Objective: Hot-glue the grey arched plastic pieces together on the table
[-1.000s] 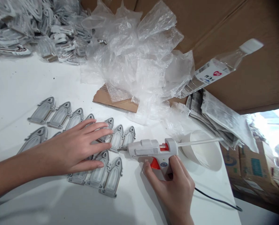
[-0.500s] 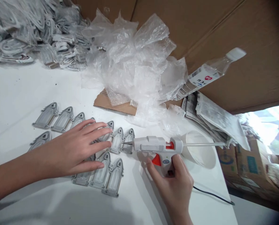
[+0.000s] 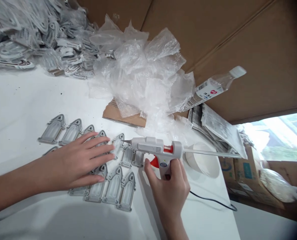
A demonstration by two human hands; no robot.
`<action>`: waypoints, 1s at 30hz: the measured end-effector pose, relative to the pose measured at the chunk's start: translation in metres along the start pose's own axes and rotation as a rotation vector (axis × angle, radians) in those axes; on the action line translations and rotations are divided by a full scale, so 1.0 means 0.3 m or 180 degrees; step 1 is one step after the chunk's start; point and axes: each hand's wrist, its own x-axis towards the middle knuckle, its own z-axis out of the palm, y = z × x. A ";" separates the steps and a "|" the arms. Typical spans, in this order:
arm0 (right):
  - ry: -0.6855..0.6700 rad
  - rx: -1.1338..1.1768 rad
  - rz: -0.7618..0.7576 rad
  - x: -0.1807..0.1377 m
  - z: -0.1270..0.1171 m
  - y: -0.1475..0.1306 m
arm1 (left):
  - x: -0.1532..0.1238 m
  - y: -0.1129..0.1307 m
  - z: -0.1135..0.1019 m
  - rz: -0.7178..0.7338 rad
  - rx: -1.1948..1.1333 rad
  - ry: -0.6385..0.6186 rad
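Observation:
My right hand (image 3: 169,190) is wrapped round the grip of a white hot glue gun (image 3: 148,146) with a red trigger; a clear glue stick (image 3: 210,152) sticks out of its back. The nozzle points left, over the top of a grey arch-shaped piece (image 3: 118,146); whether it touches cannot be told. My left hand (image 3: 81,161) lies palm down with fingers spread across the two rows of such pieces, hiding several. In the lower row, a grey arch-shaped piece (image 3: 126,192) sits at the right end. Another one (image 3: 52,129) starts the upper row at the left.
Crumpled clear plastic bags (image 3: 143,73) pile up behind, on a cardboard flap (image 3: 121,115). Bagged grey pieces (image 3: 38,36) heap at the back left. A plastic bottle (image 3: 210,88), folded newspapers (image 3: 213,130) and a white bowl (image 3: 208,163) stand right. A black cord (image 3: 210,199) trails rightward.
My right hand has moved the glue gun left and slightly up, its nozzle passing from the right-end piece to one farther left. My left hand has shifted slightly left; the camera view has turned a little.

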 end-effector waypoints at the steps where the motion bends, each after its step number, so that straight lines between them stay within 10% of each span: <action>1: 0.0027 -0.0039 -0.0018 -0.003 0.005 -0.002 | -0.002 0.003 0.002 -0.0002 -0.0018 0.0015; 30: -0.0084 -0.0336 -0.0021 -0.033 0.038 0.013 | -0.009 0.016 0.024 -0.0056 0.0044 -0.0091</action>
